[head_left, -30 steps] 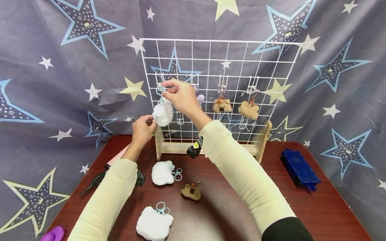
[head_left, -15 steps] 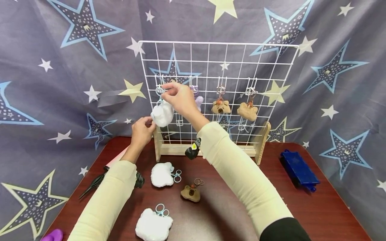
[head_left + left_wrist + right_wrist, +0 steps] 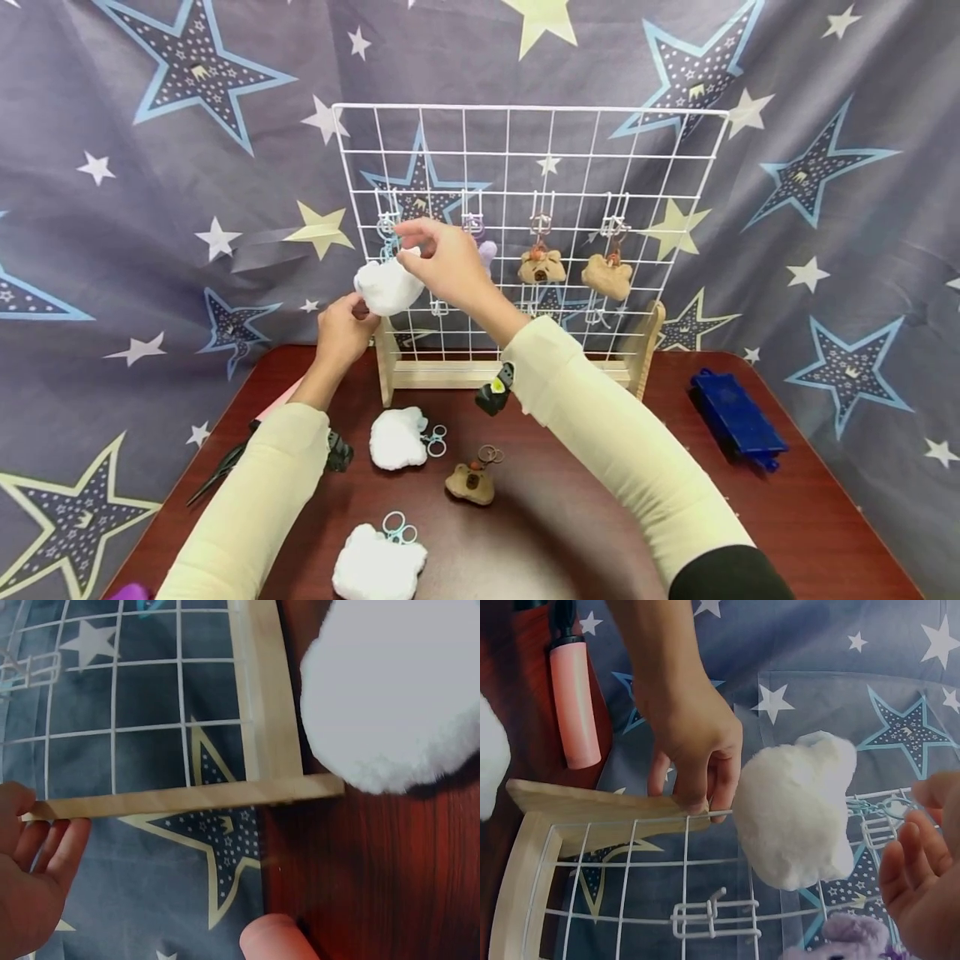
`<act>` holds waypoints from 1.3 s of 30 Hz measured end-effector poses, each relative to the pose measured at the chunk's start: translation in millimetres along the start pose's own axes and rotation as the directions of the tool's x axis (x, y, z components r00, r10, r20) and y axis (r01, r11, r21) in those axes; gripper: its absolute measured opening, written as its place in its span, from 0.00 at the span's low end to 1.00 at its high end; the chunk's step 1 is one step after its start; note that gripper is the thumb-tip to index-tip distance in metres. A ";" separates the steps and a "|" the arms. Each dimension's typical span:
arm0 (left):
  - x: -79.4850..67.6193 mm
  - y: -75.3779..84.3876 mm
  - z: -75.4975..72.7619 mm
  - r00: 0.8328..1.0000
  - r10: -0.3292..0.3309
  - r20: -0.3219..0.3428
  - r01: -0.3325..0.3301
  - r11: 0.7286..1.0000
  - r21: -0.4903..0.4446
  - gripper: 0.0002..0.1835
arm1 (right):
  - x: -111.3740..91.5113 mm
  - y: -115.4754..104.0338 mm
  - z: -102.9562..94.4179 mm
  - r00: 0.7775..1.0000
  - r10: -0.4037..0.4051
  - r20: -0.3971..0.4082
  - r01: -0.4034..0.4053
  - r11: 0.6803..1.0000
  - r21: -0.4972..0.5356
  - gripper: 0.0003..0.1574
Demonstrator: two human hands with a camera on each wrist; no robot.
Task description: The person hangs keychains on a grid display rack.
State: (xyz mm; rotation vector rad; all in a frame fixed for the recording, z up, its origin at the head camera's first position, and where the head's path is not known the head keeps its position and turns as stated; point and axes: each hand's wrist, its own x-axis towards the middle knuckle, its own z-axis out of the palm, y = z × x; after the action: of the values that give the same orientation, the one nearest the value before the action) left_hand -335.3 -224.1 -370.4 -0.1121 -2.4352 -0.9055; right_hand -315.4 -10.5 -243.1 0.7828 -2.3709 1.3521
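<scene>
A white plush keychain [image 3: 390, 287] hangs by its light blue ring and chain [image 3: 870, 804] from a hook at the left of the white wire grid rack [image 3: 525, 108]. My right hand [image 3: 453, 262] is beside its chain, thumb and fingers apart and loosely bent in the right wrist view. At the rack's left side, my left hand [image 3: 343, 333] pinches the top end of the wooden side post [image 3: 187, 797], just beyond the plush. A purple plush [image 3: 487, 252], partly behind my right hand, and two brown bear keychains [image 3: 542, 267] hang further right.
On the table [image 3: 600, 533] lie two white plush keychains [image 3: 397, 439] and a brown bear keychain [image 3: 471, 483]. A blue tray-like object [image 3: 738, 417] is at the right. A pink cylinder with a black end [image 3: 575, 705] lies at the left.
The white plush has swung left and tilted, and my right fingers have moved slightly down from its ring. My left hand stays at the wooden post. The head view has shifted slightly.
</scene>
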 end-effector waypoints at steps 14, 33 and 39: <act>-17.0 5.5 -8.6 0.992 -0.102 0.072 0.108 0.990 -0.095 0.21 | -48.2 25.9 -45.9 0.995 -0.064 0.081 0.065 0.998 -0.008 0.20; -79.4 24.8 3.7 0.899 0.145 0.414 -0.166 0.986 0.015 0.14 | -130.1 103.9 -131.2 1.000 -0.010 -0.026 0.005 0.983 -0.184 0.17; -87.0 36.0 16.9 0.768 0.202 0.607 -0.291 0.955 0.050 0.12 | -167.0 144.0 -149.1 0.995 0.089 -0.052 -0.099 0.959 -0.264 0.15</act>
State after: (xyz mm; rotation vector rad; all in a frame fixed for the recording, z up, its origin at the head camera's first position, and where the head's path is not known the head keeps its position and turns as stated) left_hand -259.6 -176.7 -404.5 -0.7596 -2.9520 -0.6305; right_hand -267.2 227.9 -351.3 0.5682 -2.5163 1.0388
